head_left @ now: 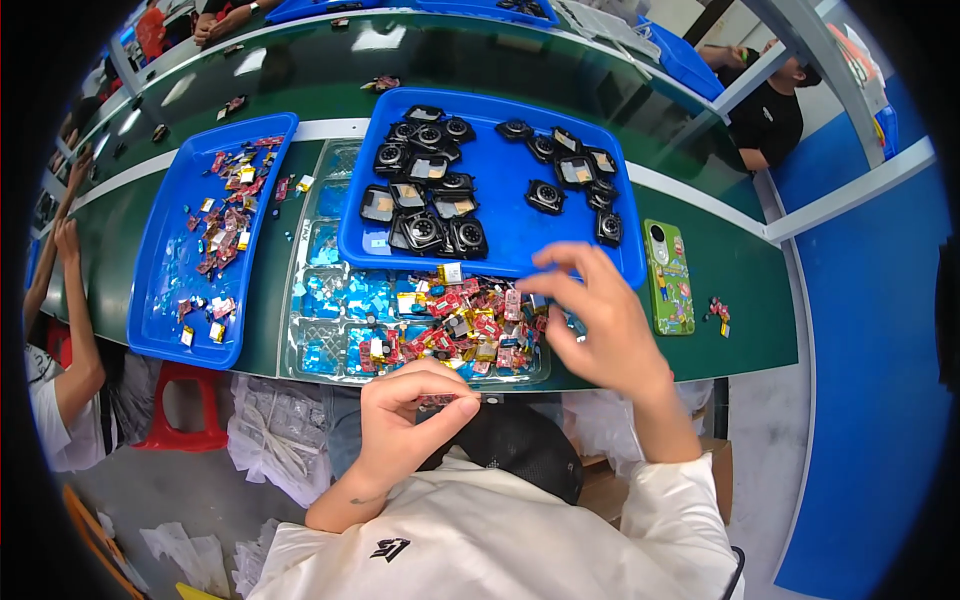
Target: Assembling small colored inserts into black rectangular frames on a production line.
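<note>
Near the table's front edge, my left hand is closed in a pinch on a small dark electronic part, mostly hidden by the fingers. My right hand hovers over the clear compartment tray with its fingers apart and bent. Its fingertips are close to a heap of small red circuit boards with silver and yellow battery cells; whether they touch it I cannot tell. Blue film pieces lie in the tray's left compartments. Behind my right hand, a blue tray carries several black smartwatch cases.
On the left stands another blue tray with loose circuit boards and cells. A green patterned phone lies at right, beside a few loose parts. A red stool is below the table. Other people sit at left and far right.
</note>
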The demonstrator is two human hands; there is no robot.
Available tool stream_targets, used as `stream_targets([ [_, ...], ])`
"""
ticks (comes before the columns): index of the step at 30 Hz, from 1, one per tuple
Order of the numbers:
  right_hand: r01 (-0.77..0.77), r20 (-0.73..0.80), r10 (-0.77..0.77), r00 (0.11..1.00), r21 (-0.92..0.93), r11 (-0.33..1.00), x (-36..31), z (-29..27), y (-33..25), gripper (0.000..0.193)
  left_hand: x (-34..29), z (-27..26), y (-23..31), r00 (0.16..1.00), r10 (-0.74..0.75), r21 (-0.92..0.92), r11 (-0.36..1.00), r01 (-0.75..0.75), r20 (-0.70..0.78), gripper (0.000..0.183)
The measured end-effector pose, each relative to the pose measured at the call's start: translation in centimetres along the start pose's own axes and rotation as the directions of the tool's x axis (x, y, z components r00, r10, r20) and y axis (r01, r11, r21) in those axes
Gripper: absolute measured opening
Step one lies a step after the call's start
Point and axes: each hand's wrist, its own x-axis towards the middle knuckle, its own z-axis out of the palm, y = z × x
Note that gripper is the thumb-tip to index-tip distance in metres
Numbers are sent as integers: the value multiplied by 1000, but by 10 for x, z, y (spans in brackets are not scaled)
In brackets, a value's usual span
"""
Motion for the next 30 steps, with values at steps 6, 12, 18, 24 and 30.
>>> stream_targets([
  [6, 300, 37, -298, 954, -74, 951, 111, 23, 42, 23, 0, 7, 1, 998, -24, -52, 998, 27, 56, 6],
  [12, 304, 184, -294, 938, -31, 952, 200, 69, 98, 30, -2, 11, 2, 996, -35, -43, 998, 39, 84, 5],
  [18, 239, 204, -214, 955, -107, 965, 168, 55, 95, 28, -7, 3, 0, 998, -44, -32, 998, 46, 38, 5],
  [24, 183, 211, -147, 966, -162, 970, 93, 2, 82, 23, -2, 4, -1, 994, -62, -66, 996, 68, 86, 5],
  [30, 83, -186, -75, 980, 31, 996, 33, -13, 32, 23, 1, 4, 4, 996, 23, -30, 999, -21, 82, 6],
])
